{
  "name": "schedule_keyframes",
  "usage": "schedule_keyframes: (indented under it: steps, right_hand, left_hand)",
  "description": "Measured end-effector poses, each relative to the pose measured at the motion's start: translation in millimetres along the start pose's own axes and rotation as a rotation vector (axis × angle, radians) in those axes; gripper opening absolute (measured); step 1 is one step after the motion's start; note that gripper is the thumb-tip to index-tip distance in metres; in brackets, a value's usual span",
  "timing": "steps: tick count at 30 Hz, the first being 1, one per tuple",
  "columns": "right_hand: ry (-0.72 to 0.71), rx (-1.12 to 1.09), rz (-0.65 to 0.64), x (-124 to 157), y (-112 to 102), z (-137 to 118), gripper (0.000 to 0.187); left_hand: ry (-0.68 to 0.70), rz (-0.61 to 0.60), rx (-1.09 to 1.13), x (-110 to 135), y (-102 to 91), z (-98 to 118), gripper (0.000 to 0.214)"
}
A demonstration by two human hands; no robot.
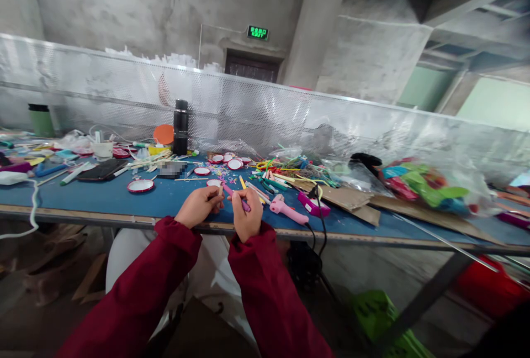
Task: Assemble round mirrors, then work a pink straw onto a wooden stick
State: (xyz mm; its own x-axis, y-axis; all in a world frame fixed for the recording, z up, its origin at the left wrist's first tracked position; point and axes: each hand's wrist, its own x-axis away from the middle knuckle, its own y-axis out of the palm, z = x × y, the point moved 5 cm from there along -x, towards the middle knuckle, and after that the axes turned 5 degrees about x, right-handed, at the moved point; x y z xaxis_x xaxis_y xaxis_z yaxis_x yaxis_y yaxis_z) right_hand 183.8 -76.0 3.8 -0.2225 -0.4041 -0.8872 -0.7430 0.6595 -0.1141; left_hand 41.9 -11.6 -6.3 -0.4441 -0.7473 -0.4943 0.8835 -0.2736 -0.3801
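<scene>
Near the table's front edge, my left hand (199,206) pinches a small pale stick-like piece (221,190) between thumb and fingertips. Close beside it, my right hand (247,215) is closed around a purple pen-like tool (244,205), its tip pointing toward the pale piece. Whether the two touch is too small to tell. Just beyond the hands lies a white lid with a red rim (214,183). To the right of my right hand rests a pink hot glue gun (289,210) with a black cord, and several pens (259,192) lie behind it.
A blue table (178,195) carries a black bottle (180,127), a dark phone (102,170), more red-rimmed lids (140,185), a purple box (313,204), cardboard (345,198) and a bag of colourful pieces (434,187). A perforated metal screen (256,109) borders the back.
</scene>
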Motion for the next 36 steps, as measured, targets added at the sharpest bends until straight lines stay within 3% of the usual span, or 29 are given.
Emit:
schedule_keyframes:
  steps: [36]
  right_hand:
    - [-0.032,-0.002,-0.012,-1.3,-0.5,-3.5,0.021]
  left_hand:
    - [-0.018,0.015,-0.008,1.7,-0.8,3.8,0.026]
